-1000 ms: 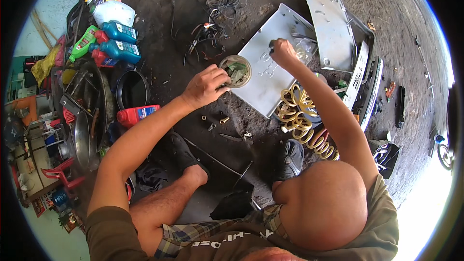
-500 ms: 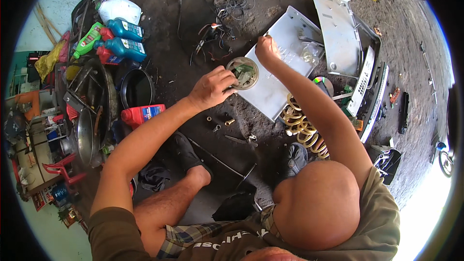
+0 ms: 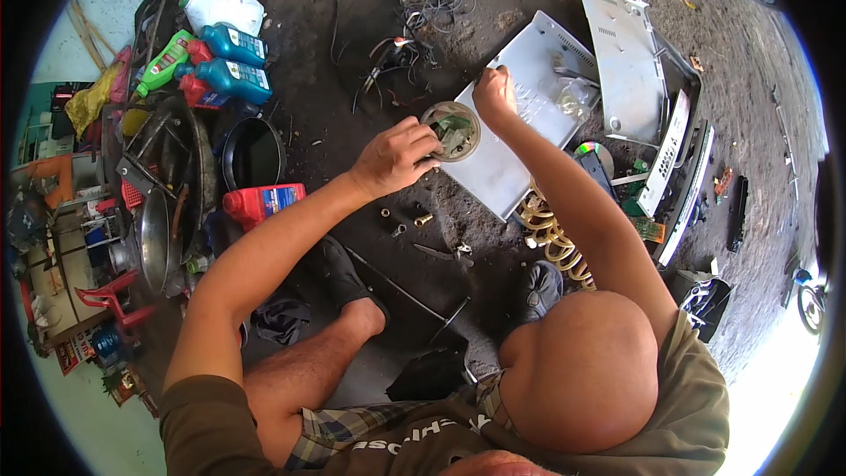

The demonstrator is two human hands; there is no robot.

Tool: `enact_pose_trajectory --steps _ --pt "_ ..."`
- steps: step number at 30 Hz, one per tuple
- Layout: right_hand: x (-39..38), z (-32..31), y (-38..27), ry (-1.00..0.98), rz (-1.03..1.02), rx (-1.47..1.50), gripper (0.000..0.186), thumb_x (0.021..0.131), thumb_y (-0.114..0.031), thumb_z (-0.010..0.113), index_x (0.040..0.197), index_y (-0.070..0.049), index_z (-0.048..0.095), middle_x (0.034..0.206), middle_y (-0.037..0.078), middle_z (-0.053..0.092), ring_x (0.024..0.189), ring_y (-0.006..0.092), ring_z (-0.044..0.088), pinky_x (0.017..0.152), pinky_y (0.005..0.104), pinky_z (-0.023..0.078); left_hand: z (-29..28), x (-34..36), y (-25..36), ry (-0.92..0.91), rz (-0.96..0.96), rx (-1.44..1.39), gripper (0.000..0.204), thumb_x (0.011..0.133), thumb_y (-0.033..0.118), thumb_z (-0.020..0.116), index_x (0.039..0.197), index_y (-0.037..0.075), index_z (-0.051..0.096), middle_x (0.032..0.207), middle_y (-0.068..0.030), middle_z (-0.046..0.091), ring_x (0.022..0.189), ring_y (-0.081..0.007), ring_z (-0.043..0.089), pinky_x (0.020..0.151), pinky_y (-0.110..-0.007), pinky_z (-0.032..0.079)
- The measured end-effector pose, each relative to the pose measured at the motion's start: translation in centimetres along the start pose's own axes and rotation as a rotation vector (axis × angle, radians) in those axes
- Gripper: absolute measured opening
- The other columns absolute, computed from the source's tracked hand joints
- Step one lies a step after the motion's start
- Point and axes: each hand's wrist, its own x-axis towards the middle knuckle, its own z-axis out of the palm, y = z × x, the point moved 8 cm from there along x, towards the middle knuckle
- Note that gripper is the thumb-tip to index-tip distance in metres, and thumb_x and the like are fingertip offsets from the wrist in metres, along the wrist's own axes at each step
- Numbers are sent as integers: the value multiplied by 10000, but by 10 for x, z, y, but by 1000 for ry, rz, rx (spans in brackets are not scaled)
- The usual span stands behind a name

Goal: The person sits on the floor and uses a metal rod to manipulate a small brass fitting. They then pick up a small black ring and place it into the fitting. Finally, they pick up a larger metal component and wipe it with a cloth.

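My left hand (image 3: pixel 398 155) grips the near-left rim of a round, pale container (image 3: pixel 477 143), fingers bent over its edge. Inside it lie greenish scraps and small pieces that are hard to make out. The container sits at the left edge of a flat silver metal panel (image 3: pixel 493 178). Over the panel, just right of the container, is my right hand (image 3: pixel 496 92), fingers curled closed. Whatever it may hold is hidden. A clear plastic bag (image 3: pixel 575 97) rests on the panel to the right of that hand.
Brass fittings (image 3: pixel 424 219), pliers (image 3: pixel 432 252) and a long metal rod (image 3: pixel 397 289) lie near my feet. A yellow coiled hose (image 3: pixel 551 242) is under my right forearm. Bottles (image 3: pixel 233 84) and a black pan (image 3: pixel 253 154) stand left; another metal panel (image 3: pixel 624 66) lies right.
The whole view has shifted slightly, so the ground things appear a little further right. My right hand has turned a little over the panel. The left hand keeps its grip on the container.
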Motion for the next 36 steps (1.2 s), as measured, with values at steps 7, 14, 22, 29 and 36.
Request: enact_pose_trajectory --steps 7,14,22,29,36 --pt "0 -11 -6 -30 -45 57 200 959 -114 615 1089 -15 730 1169 233 699 1116 458 688 952 537 570 -2 -3 -1 -1 -6 15 337 710 59 911 965 68 691 983 -45 695 927 -275 659 828 -390 570" --pt "10 -1 -4 -60 -190 -40 277 874 -152 709 1142 -78 718 1162 198 698 1104 436 699 964 521 580 -3 -3 -1 -6 -7 25 342 711 63 914 964 69 686 984 -46 694 929 -278 658 832 -393 570" --pt "-5 -10 -6 -168 -267 -127 250 865 -151 707 1096 -54 692 1135 230 689 1087 445 704 950 521 588 -4 -3 -2 -10 -11 30 341 712 64 913 965 77 685 990 -42 697 945 -279 661 841 -388 575" --pt "-38 -59 18 -98 -141 93 243 826 -165 764 1014 -15 726 1011 217 730 946 414 736 874 500 593 -2 2 -1 -11 -14 20 320 726 61 902 977 66 703 998 -48 699 964 -277 666 856 -388 581" --pt "-113 -155 -88 -7 -492 426 170 838 -24 746 1006 -22 715 952 179 701 844 384 734 782 437 602 -5 10 4 2 -8 51 333 719 61 905 995 48 719 1021 -67 706 979 -290 676 865 -392 589"
